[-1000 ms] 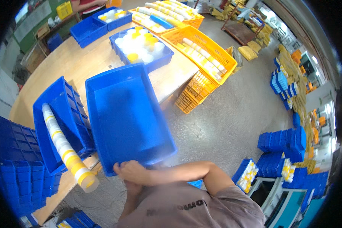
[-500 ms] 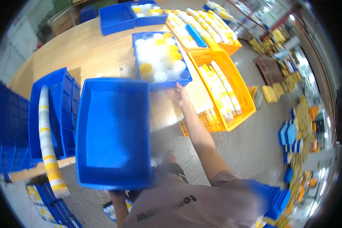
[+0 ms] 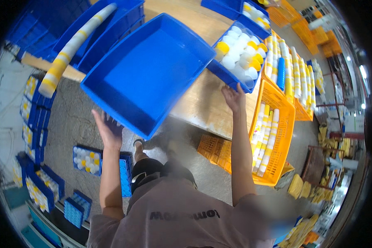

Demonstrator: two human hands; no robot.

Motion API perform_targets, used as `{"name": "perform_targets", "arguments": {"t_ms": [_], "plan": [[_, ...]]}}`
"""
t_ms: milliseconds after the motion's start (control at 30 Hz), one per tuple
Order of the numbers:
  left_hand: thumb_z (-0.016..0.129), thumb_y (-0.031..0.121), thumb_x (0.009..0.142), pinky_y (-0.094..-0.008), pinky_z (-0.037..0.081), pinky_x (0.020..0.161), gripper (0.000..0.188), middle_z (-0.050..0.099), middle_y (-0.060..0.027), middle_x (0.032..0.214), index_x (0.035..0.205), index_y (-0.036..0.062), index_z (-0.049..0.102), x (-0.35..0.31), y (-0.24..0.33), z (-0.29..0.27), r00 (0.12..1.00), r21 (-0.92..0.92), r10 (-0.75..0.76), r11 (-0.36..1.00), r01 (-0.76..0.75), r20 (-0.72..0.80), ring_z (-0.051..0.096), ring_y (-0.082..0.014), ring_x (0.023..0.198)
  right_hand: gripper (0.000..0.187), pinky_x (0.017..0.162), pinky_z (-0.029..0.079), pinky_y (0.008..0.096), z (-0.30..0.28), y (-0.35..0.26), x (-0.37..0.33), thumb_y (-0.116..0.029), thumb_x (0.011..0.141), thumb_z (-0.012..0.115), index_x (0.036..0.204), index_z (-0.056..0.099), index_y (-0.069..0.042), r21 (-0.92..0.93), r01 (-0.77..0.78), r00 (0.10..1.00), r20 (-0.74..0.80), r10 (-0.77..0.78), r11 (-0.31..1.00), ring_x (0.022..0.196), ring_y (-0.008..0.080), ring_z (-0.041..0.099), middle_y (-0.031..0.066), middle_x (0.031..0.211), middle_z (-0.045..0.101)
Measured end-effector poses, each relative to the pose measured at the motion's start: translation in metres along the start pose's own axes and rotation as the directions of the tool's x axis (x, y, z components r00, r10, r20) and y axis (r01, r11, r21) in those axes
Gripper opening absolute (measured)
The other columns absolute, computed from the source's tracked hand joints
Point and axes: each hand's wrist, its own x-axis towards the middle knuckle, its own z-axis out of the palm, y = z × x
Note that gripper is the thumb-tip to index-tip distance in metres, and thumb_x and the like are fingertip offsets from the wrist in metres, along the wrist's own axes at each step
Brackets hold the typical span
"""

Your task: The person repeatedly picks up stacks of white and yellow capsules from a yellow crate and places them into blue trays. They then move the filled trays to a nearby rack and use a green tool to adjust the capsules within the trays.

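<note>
A large empty blue bin slants across the wooden table's near edge, one corner jutting past it. Below its near-left side is my left hand, palm up, thumb stretched well apart from the bin; its fingertips are in the bin's shadow, partly hidden. To the right stands a blue crate filled with white, yellow and clear round cups. My right hand is at this crate's near end, one digit against the wall and the others along its lower edge.
Long white-and-yellow stacks lie in an orange basket at right and another basket behind it. Further left, a blue bin holds one long curved stack. Several cup-filled blue crates stand on the floor at lower left.
My view has swung, so the table now sits higher in it. The empty blue bin appears turned, and my left hand has come out from beneath it. My right hand stays at the cup-filled crate.
</note>
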Motion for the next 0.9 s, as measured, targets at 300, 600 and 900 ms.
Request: {"name": "perform_targets", "arguments": {"t_ms": [300, 600, 900], "plan": [[0.060, 0.037, 0.085, -0.0537, 0.042, 0.101, 0.064, 0.053, -0.0172, 0.137, 0.138, 0.0045, 0.045, -0.005, 0.015, 0.020, 0.969, 0.117, -0.245, 0.964, 0.239, 0.044, 0.055, -0.0361, 0.117, 0.055, 0.104, 0.042, 0.0567, -0.012, -0.066, 0.044, -0.037, 0.093, 0.060, 0.138, 0.046, -0.009, -0.065, 0.199, 0.954, -0.217, -0.208, 0.978, 0.123, 0.0379, 0.051, 0.0172, 0.138, 0.051], [0.063, 0.050, 0.087, -0.0552, 0.039, 0.107, 0.080, 0.045, -0.0212, 0.145, 0.147, 0.0043, 0.036, 0.003, -0.001, 0.042, 0.943, 0.062, -0.228, 0.974, 0.220, 0.243, 0.045, -0.0383, 0.131, 0.019, 0.052, 0.057, 0.0265, -0.188, -0.100, -0.198, -0.016, 0.084, 0.067, 0.102, 0.064, -0.011, -0.391, -0.037, 0.833, -0.521, -0.188, 0.920, 0.060, 0.0147, 0.062, 0.0005, 0.084, 0.069], [0.056, 0.060, 0.091, -0.0576, 0.016, 0.119, 0.093, 0.031, -0.0243, 0.155, 0.153, -0.0020, 0.025, -0.033, -0.056, -0.015, 0.622, 0.547, 0.352, 0.296, -0.783, 0.699, 0.027, -0.0386, 0.146, 0.051, 0.088, 0.058, 0.0433, -0.143, 0.075, -0.513, -0.015, 0.078, 0.057, 0.127, 0.054, -0.006, -0.544, -0.197, 0.793, -0.578, -0.194, 0.815, 0.099, 0.0278, 0.067, 0.0090, 0.110, 0.067]]}}
